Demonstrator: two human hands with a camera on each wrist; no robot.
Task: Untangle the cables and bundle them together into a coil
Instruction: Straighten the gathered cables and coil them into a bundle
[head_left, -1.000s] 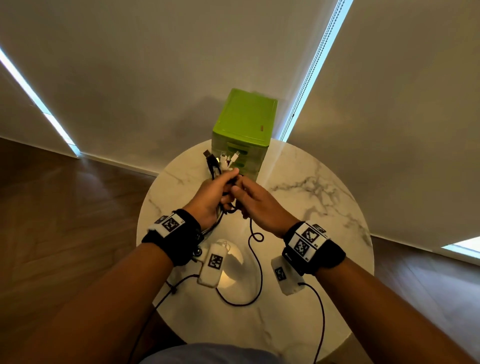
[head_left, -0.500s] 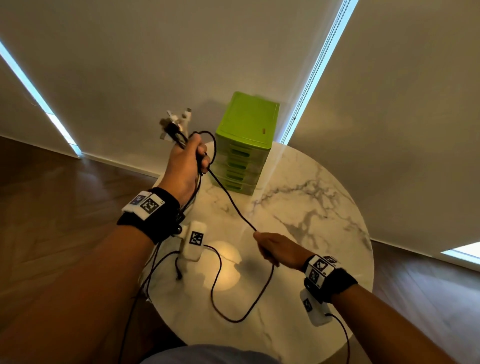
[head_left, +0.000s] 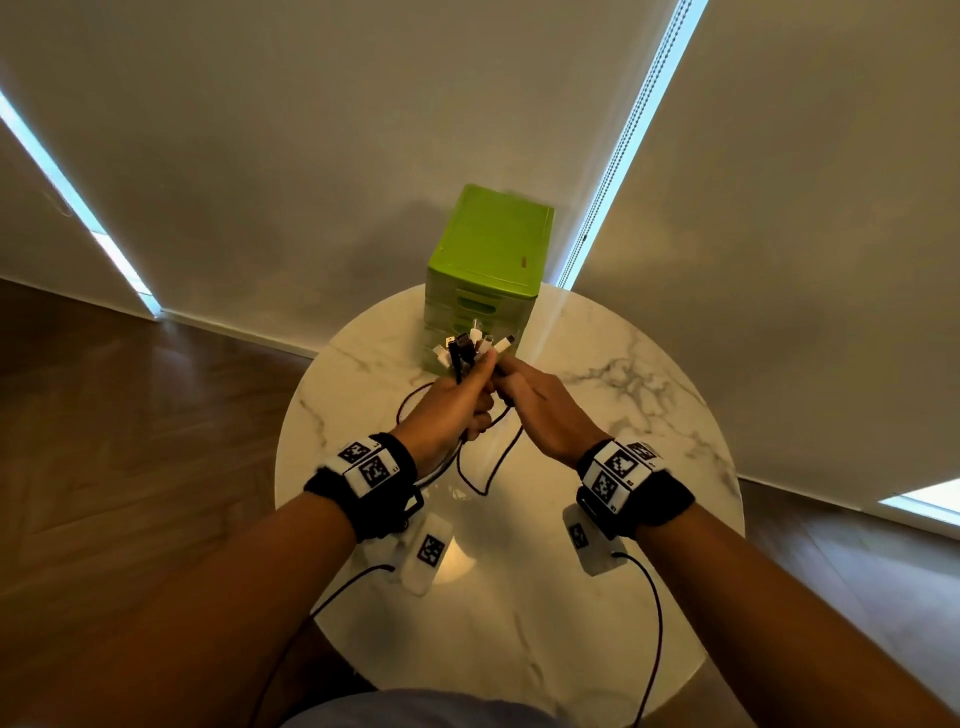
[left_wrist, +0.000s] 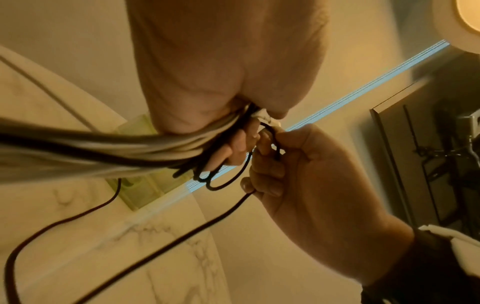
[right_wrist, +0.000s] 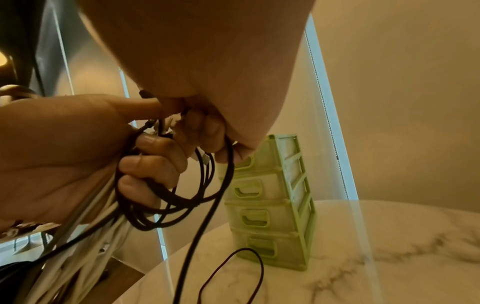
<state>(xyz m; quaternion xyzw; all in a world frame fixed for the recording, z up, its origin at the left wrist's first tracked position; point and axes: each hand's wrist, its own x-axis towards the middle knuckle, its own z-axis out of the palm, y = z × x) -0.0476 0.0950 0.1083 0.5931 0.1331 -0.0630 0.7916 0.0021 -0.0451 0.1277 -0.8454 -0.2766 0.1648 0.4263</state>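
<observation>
The left hand (head_left: 451, 410) is closed round a bundle of cables (head_left: 470, 353), black and white together, with their plug ends fanning up out of the top of the fist. The wrist views show its fingers (right_wrist: 153, 162) curled over several black loops while the white strands trail down past the palm. The right hand (head_left: 540, 410) meets it from the other side, touching it at the fingertips, and pinches one black cable (left_wrist: 226, 216) between thumb and curled fingers just beside the bundle. That black cable hangs from the two hands in a slack loop and drops to the bench (head_left: 649, 415), where it curves across the marble. Both hands are raised above the bench, near its far side.

Each wrist carries a black band (head_left: 379, 483) with white square-patterned tags, and a small white unit (head_left: 428, 553) with the same kind of tag lies under each forearm, a thin black lead running from it toward the near edge.

Just behind the hands stands a green drawer unit (head_left: 493, 260), upright on the far edge of the round, white-veined bench, its stacked drawers facing the person. Beyond it are pale roller blinds (head_left: 311, 156) with bright slits of daylight between them, and dark wooden floor (head_left: 130, 415) on either side
</observation>
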